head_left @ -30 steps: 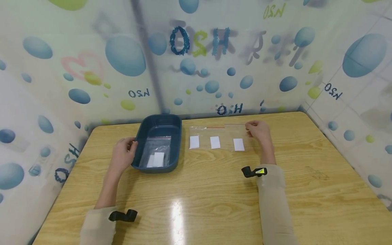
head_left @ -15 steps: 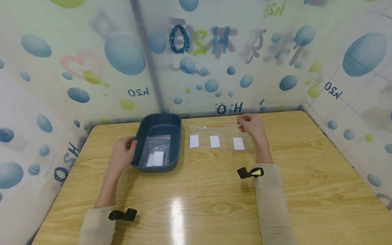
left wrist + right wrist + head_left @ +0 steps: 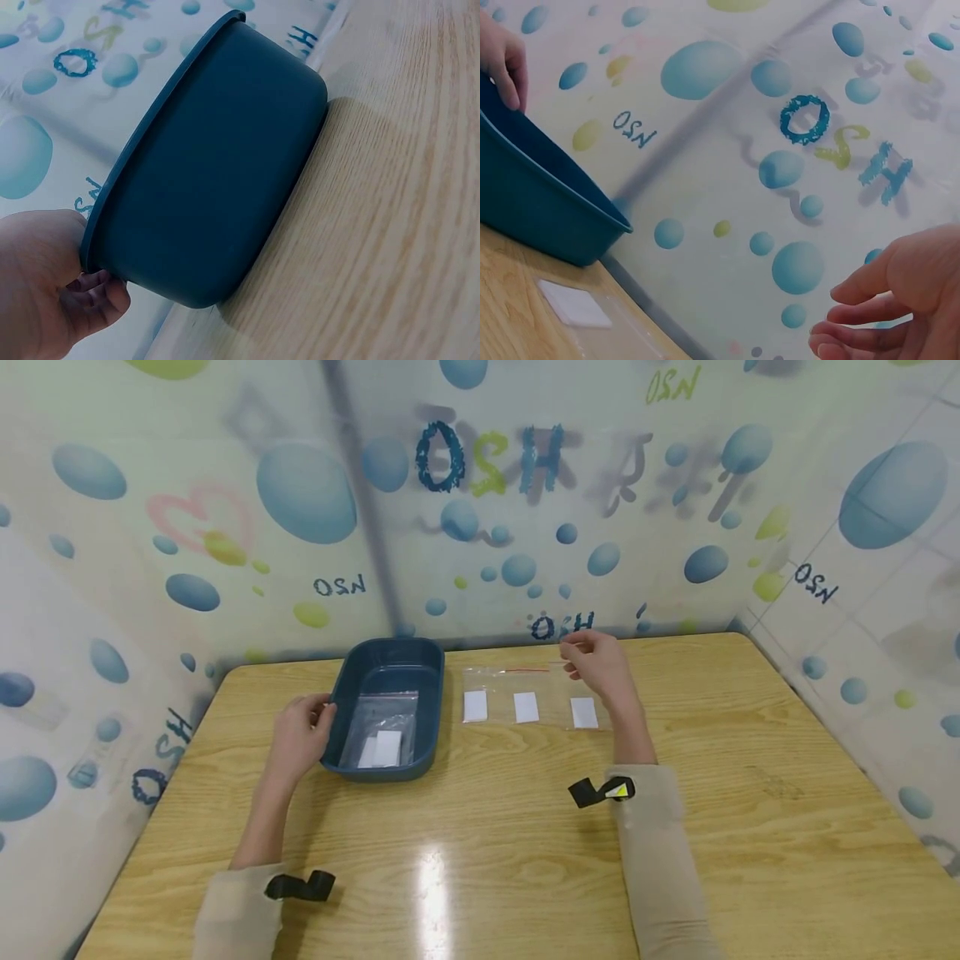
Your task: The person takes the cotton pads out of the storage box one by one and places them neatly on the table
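A dark blue plastic basin (image 3: 431, 727) stands on the table. My left hand (image 3: 300, 735) grips its left rim; in the left wrist view the fingers (image 3: 101, 300) curl at the rim. Inside the basin lie clear zip bags (image 3: 408, 710) with white squares (image 3: 388, 748). Right of it, three white squares lie in a row in clear zip bags: a left one (image 3: 476, 706), a middle one (image 3: 527, 707) and a right one (image 3: 583, 712). Above the right part of this row my right hand (image 3: 602, 667) hovers, its fingers loosely bent around nothing.
The wooden table (image 3: 510, 843) reaches back to a wall sheet (image 3: 480, 568) printed with blue bubbles and letters. The basin stands near the table's far edge, left of the bags. A black wrist camera (image 3: 600, 791) sits on the right sleeve.
My right hand has let go near the upper right corner of the rightmost bag and moved left above the row. The left hand, basin and bags stay in place.
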A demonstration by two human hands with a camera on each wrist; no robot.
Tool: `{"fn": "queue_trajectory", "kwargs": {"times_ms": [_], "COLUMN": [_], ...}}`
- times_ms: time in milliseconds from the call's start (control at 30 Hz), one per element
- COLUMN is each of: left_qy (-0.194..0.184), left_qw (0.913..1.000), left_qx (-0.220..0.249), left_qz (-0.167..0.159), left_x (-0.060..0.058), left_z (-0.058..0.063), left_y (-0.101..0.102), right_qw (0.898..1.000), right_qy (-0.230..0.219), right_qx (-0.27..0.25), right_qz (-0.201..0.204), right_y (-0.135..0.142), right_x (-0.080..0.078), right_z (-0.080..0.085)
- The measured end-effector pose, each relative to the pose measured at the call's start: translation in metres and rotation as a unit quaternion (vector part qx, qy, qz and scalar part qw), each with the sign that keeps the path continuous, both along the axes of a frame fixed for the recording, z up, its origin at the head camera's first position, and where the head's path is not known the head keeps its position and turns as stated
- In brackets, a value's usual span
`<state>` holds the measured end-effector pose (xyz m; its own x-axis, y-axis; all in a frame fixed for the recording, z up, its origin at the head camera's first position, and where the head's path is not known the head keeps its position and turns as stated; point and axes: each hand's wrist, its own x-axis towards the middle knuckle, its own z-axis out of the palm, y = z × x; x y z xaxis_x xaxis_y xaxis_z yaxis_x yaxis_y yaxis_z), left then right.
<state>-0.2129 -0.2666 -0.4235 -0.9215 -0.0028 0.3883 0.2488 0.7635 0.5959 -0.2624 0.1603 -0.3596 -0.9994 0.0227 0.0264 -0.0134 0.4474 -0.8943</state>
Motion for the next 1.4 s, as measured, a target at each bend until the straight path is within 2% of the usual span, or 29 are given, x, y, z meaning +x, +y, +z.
{"fn": "queue_trajectory", "kwargs": {"times_ms": [333, 667, 1067, 1400], "left_qy": [0.001, -0.004, 0.001, -0.002], "left_qw": [1.0, 1.0, 1.0, 1.0], "left_qx": [0.0, 0.002, -0.001, -0.002], "left_qz": [-0.003, -0.003, -0.009, -0.005], "left_x": [0.0, 0.001, 0.001, 0.001], "left_z": [0.001, 0.004, 0.003, 0.003], "left_y": [0.0, 0.001, 0.0, 0.0], "right_qw": [1.0, 0.999, 0.996, 0.992], "right_qy": [0.013, 0.027, 0.028, 0.032], "right_qx": [-0.014, -0.002, -0.031, -0.005], "right_qz": [0.02, 0.047, 0.083, 0.124], "right_y": [-0.018, -0.041, -0.07, -0.095], "right_x": [0.005, 0.013, 0.019, 0.029], "right_z": [0.004, 0.008, 0.009, 0.006]}}
